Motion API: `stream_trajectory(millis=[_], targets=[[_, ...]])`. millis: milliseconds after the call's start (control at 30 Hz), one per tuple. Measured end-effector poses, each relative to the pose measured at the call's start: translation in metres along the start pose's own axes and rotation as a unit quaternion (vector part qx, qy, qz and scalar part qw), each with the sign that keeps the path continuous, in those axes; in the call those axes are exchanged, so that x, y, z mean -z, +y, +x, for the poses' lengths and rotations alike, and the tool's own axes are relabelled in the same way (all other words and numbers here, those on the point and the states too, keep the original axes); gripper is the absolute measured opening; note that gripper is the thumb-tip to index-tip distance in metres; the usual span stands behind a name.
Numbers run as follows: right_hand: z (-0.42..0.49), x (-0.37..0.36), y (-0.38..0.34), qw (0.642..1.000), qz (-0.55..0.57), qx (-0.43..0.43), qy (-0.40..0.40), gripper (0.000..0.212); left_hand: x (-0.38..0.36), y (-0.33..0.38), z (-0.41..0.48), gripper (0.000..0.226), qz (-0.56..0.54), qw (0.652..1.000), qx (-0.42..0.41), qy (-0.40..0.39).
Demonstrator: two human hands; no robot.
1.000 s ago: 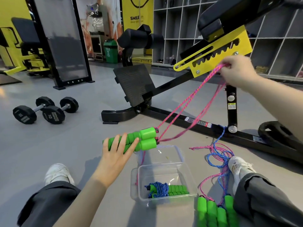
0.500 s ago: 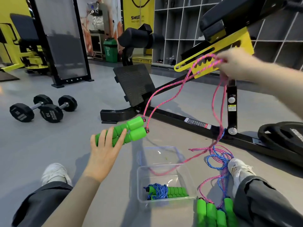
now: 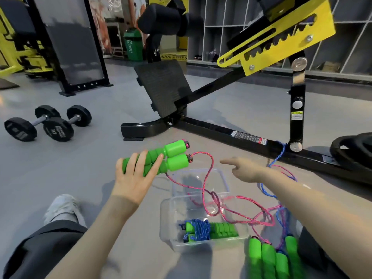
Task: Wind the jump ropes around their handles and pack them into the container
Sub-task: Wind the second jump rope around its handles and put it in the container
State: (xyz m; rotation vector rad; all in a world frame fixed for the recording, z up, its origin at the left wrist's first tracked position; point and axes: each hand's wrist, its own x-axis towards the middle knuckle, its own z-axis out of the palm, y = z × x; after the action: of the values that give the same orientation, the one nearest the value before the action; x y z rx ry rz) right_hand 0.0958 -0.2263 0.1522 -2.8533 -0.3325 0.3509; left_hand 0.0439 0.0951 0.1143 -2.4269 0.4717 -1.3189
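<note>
My left hand (image 3: 138, 174) grips a pair of green handles (image 3: 173, 156) side by side above the floor. Their pink rope (image 3: 208, 174) hangs slack from the handle ends and lies in loops over the clear container (image 3: 166, 222). My right hand (image 3: 245, 170) hovers over the container's far side with the index finger pointing left and nothing visible in it. Inside the container lies a wound jump rope (image 3: 207, 231), blue cord wrapped around green handles. Several more green handles (image 3: 269, 256) lie to the container's right, with tangled blue and pink cords (image 3: 279, 214).
A black and yellow bench frame (image 3: 241, 135) crosses the floor just beyond the container. Two dumbbells (image 3: 50, 125) lie at the left. Black weight plates (image 3: 352, 150) sit at the right. My knees and a white shoe (image 3: 62, 206) flank the container.
My right hand has dropped from up by the yellow bench bracket to just above the container and let go of the pink rope. The rope, taut before, now lies slack over the box.
</note>
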Motion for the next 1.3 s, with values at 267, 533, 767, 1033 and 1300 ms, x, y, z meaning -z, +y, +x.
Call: stream_trajectory(millis=[267,533,767,1033,1300], targets=[[0.024,-0.097,0.076,0.975,-0.211,-0.048,0.038,0.049,-0.052,0.04,-0.012,0.057,-0.056,0.998,-0.042,-0.002],[0.068,-0.147,0.103,0.984,-0.171,-0.02,0.049,0.038,-0.087,0.055,-0.034,0.077,-0.07,0.996,-0.051,-0.036],[0.071,-0.158,0.11,0.987,-0.132,0.025,0.092,0.027,-0.092,0.063,-0.036,0.067,-0.086,0.994,-0.047,-0.038],[0.017,-0.051,0.126,0.926,-0.256,0.006,0.277,0.023,-0.055,0.058,-0.006,0.057,-0.093,0.995,-0.029,0.016],[-0.082,0.115,0.098,0.878,-0.23,0.006,0.42,0.009,0.024,0.042,0.094,0.068,-0.051,0.987,0.004,0.15]])
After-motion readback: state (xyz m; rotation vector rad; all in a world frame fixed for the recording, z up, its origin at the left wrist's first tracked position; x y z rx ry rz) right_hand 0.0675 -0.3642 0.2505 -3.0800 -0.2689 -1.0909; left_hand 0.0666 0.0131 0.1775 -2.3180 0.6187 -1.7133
